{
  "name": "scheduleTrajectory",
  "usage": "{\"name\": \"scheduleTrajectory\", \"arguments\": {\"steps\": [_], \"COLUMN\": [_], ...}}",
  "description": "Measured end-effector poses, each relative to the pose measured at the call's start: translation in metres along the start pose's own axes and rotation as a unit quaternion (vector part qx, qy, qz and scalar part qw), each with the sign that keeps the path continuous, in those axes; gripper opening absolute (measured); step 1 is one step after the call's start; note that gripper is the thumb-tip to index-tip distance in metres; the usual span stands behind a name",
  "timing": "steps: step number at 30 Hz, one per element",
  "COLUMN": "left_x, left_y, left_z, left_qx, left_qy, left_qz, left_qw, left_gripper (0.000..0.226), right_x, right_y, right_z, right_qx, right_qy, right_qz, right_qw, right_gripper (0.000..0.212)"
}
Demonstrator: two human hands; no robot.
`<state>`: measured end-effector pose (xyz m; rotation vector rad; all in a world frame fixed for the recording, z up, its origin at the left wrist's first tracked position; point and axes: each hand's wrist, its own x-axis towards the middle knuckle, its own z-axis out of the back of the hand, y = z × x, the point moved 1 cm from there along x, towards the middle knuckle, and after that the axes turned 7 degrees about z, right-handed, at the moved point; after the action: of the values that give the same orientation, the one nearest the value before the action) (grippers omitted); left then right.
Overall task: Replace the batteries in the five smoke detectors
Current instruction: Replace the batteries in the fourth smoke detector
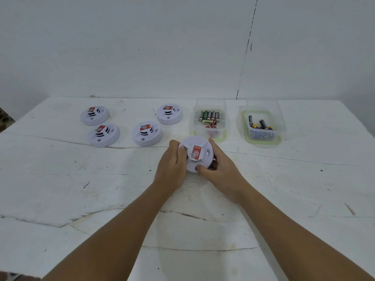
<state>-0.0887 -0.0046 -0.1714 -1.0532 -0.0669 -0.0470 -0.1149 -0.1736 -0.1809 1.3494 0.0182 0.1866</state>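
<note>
Right now we hold one white smoke detector (196,154) between both hands, tilted so its red-labelled face points up toward us, just above the white surface (101,189). Our left hand (172,167) wraps the detector's left edge, its grip clamped on the housing with the fingers curled over the rim. Our right hand (221,169) takes the right side, fingers curled behind the body and the thumb pressed against the lower front edge, so that grip is clamped on the same detector too.

Four more detectors sit flat on the surface, farther from us and to the left. The far-left detector (94,115) and the near-left detector (103,135) lie close together, one behind the other. The middle detector (147,133) rests to their right, and the far-middle detector (169,114) lies beyond it, nearer the wall (142,47). Each carries a red sticker on its raised centre.

To the right of them stand two clear plastic tubs. The left tub (209,102), just beyond the detector we hold, contains green-and-black batteries (209,116) lying side by side, with a few reddish ones beneath. The right tub (263,104), apart from the first, holds dark batteries with blue and yellow marks (260,125).
</note>
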Motion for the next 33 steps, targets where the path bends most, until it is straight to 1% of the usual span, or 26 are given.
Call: {"name": "scheduleTrajectory", "arguments": {"steps": [7, 12, 16, 20, 26, 30, 33], "left_x": [-0.001, -0.002, -0.003, -0.003, -0.003, -0.004, -0.003], "left_y": [-0.005, -0.006, -0.007, -0.007, -0.009, -0.01, -0.008], "left_z": [0.0, 0.001, 0.001, 0.001, 0.002, 0.002, 0.001], "left_qx": [0.004, 0.004, -0.001, 0.0, -0.001, 0.003, 0.008], "left_qy": [0.004, 0.004, 0.003, 0.002, 0.004, 0.006, 0.004], "left_qz": [0.005, 0.003, 0.001, 0.004, 0.009, 0.012, 0.006], "left_qw": [1.0, 1.0, 1.0, 1.0, 1.0, 1.0, 1.0], "left_gripper": [0.024, 0.025, 0.025, 0.027, 0.027, 0.028, 0.029], "right_x": [0.0, 0.003, 0.006, 0.008, 0.008, 0.009, 0.009], "right_y": [-0.002, -0.006, -0.009, -0.011, -0.012, -0.013, -0.014], "right_z": [-0.001, -0.001, -0.001, -0.001, -0.002, -0.002, -0.002], "right_qx": [0.03, 0.064, 0.114, 0.158, 0.157, 0.151, 0.142], "right_qy": [-0.003, -0.007, -0.009, -0.016, -0.02, -0.019, -0.016], "right_qz": [-0.013, -0.032, -0.05, -0.058, -0.06, -0.057, -0.053], "right_qw": [0.999, 0.997, 0.992, 0.986, 0.986, 0.987, 0.988], "right_gripper": [0.092, 0.084, 0.074, 0.075, 0.086, 0.075, 0.073]}}
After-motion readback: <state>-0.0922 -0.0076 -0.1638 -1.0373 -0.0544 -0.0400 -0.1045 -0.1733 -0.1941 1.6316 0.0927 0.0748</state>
